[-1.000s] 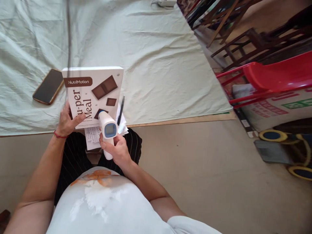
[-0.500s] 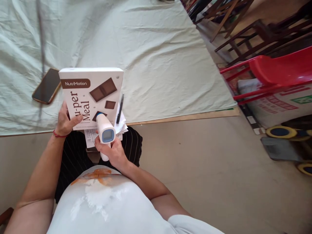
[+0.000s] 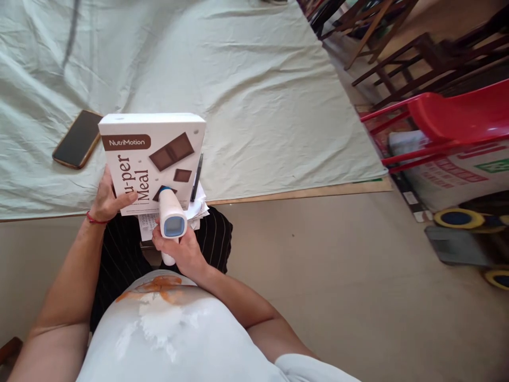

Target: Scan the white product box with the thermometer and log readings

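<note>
A white box [image 3: 167,183] printed "NutriMotion" with brown chocolate pieces is held upright at the table's near edge. My left hand [image 3: 106,199] grips its lower left side, thumb on the front face and the other fingers mostly hidden behind. In my right hand [image 3: 185,249] is a white infrared thermometer [image 3: 172,209], fingers wrapped round its handle. Its blue-rimmed screen faces me and its blue nose points at the box's lower front; whether they touch I cannot tell. Partly behind the box lie papers [image 3: 200,206] and a black pen [image 3: 196,178].
A dark smartphone [image 3: 77,139] lies left of the box on the pale tablecloth [image 3: 254,95]. To the right on the floor are a red plastic chair [image 3: 449,119], a printed sack [image 3: 457,175], wooden chairs [image 3: 429,63] and yellow-rimmed wheels [image 3: 459,216].
The box has shifted slightly right and down in view. The thermometer has tilted a little, its screen end slightly lower and further left. Both hands keep their holds.
</note>
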Action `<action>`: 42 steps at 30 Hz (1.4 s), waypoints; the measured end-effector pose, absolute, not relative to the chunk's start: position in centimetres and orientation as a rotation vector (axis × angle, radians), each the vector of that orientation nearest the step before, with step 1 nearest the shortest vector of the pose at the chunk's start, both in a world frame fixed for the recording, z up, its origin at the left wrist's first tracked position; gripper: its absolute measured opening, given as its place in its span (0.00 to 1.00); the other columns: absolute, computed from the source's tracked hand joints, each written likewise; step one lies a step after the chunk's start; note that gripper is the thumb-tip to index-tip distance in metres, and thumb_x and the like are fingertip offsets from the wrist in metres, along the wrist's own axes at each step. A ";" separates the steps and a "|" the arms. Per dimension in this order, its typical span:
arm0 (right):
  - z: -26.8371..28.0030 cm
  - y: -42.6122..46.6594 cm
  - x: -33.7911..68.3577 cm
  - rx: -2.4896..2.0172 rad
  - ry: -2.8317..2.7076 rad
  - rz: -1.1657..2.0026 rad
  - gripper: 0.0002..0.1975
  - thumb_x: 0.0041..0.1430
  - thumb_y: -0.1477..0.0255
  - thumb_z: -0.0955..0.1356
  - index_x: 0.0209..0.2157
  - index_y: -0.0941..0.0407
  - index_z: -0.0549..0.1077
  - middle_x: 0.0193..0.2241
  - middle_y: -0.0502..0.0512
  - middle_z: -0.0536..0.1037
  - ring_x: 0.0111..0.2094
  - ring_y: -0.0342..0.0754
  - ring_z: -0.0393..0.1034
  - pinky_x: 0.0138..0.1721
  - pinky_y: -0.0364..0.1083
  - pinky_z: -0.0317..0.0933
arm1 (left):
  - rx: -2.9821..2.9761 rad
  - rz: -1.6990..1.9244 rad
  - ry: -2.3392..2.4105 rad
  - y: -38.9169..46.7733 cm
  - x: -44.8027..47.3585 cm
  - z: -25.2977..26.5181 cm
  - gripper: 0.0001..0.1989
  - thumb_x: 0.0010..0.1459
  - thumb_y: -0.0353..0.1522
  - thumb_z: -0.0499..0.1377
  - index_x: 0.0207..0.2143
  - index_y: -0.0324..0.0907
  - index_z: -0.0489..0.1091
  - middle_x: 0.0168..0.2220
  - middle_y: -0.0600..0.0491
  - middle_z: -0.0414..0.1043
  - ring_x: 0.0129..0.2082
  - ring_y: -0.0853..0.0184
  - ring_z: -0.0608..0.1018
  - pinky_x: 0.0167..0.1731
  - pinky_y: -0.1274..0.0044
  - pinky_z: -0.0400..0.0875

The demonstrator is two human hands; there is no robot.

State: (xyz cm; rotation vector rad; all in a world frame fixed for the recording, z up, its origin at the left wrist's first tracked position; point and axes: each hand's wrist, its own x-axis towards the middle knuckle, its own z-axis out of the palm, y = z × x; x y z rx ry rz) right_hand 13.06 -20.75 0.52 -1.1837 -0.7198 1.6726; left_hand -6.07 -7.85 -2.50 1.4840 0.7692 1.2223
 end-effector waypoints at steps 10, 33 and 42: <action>0.5 -20.8 12.6 -1.178 -0.649 1.688 0.15 0.41 0.65 0.77 0.31 0.52 0.73 0.22 0.44 0.72 0.25 0.43 0.62 0.30 0.47 0.60 | 1.480 1.195 0.771 -8.1 -5.7 -1.5 0.32 0.48 0.46 0.77 0.51 0.43 0.72 0.49 0.43 0.80 0.46 0.50 0.83 0.44 0.61 0.80; 0.5 -20.7 12.6 -1.189 -0.720 1.647 0.12 0.44 0.66 0.76 0.28 0.52 0.72 0.22 0.44 0.70 0.26 0.43 0.61 0.32 0.48 0.59 | 1.478 1.212 0.784 -8.1 -5.9 -2.0 0.33 0.48 0.46 0.77 0.52 0.42 0.72 0.48 0.43 0.80 0.45 0.52 0.83 0.44 0.62 0.81; 0.9 -20.6 12.5 -1.189 -0.705 1.644 0.13 0.42 0.66 0.76 0.28 0.52 0.71 0.21 0.44 0.71 0.25 0.43 0.62 0.31 0.47 0.60 | 1.525 1.206 0.773 -7.8 -6.1 -2.2 0.33 0.49 0.46 0.77 0.53 0.44 0.72 0.48 0.44 0.81 0.45 0.52 0.84 0.43 0.63 0.81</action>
